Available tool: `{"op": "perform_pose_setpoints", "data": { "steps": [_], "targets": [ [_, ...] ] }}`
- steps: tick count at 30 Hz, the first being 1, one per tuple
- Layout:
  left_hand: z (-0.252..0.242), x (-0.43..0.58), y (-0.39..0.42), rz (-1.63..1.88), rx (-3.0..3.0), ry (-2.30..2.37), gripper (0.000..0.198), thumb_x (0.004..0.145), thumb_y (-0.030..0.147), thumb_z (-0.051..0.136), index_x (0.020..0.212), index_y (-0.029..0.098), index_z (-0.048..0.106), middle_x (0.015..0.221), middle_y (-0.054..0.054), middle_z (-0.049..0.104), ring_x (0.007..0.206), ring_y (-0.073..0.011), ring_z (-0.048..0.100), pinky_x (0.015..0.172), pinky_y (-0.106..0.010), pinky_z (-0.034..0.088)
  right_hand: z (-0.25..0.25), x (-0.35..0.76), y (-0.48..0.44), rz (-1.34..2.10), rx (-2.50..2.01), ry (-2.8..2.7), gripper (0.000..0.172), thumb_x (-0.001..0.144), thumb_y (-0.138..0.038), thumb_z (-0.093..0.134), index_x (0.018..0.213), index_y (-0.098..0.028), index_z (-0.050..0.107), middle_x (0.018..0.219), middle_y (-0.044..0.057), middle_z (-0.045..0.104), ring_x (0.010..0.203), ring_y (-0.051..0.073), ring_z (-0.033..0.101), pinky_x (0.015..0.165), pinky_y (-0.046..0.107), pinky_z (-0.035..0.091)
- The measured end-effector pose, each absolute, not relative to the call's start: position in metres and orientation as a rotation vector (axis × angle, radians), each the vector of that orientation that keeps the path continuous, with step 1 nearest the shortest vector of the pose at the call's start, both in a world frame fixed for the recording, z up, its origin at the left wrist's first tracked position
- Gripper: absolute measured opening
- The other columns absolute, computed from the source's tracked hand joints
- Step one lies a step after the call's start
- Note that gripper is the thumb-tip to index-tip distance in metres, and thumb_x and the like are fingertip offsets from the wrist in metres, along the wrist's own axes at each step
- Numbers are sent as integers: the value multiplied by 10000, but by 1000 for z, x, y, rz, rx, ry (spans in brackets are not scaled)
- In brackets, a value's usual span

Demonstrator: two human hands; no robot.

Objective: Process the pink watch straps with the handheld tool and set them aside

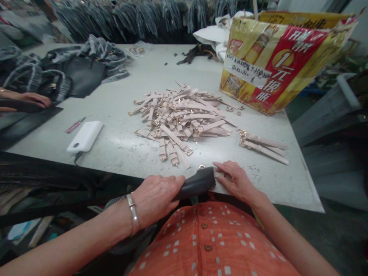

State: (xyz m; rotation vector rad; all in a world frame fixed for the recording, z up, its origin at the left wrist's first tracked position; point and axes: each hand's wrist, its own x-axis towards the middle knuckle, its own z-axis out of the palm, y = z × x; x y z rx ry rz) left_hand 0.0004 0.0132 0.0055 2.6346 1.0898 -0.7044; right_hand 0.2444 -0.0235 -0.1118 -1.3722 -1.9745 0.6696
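Note:
My left hand (159,195) is wrapped round a smooth black object (198,183) with a slim grip and a wider, blunt head; its exact kind is unclear. The head rests over the table's front edge, against a pale strap. My right hand (234,180) pinches this pale strap (219,174) with thumb and fingers, most of it hidden. A small gold buckle (202,167) shows just behind the black head. Beyond both hands lies a heap of pale buckled straps (184,115). To the right, a few similar straps (263,145) lie apart from the heap.
A white power bank (85,136) with a cable and a pink-handled tool (75,125) lie left. A yellow and red carton (276,65) stands at the right back. Black bags (86,73) lie at the back left, near another person's hand (36,99). Grey bins (324,134) stand beside the table.

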Motion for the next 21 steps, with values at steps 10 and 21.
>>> {"op": "perform_pose_setpoints", "data": {
  "steps": [10, 21],
  "targets": [
    [-3, 18, 17, -650, 2662, 1077, 167, 752, 299, 448, 895, 215, 475, 811, -43, 653, 711, -227, 627, 566, -292, 407, -110, 248, -26, 824, -1440, -1879, 606, 785, -109, 435, 1361, -262, 320, 985, 42, 577, 915, 195, 492, 855, 382, 389],
    [6, -15, 36, -564, 2538, 1210, 151, 787, 367, 430, 859, 243, 478, 696, 4, 616, 627, -174, 593, 548, -251, 361, -111, 245, -26, 797, -1423, -1872, 690, 702, -56, 425, 1352, -266, 327, 983, 16, 615, 897, 188, 510, 857, 381, 377]
  ]
}}
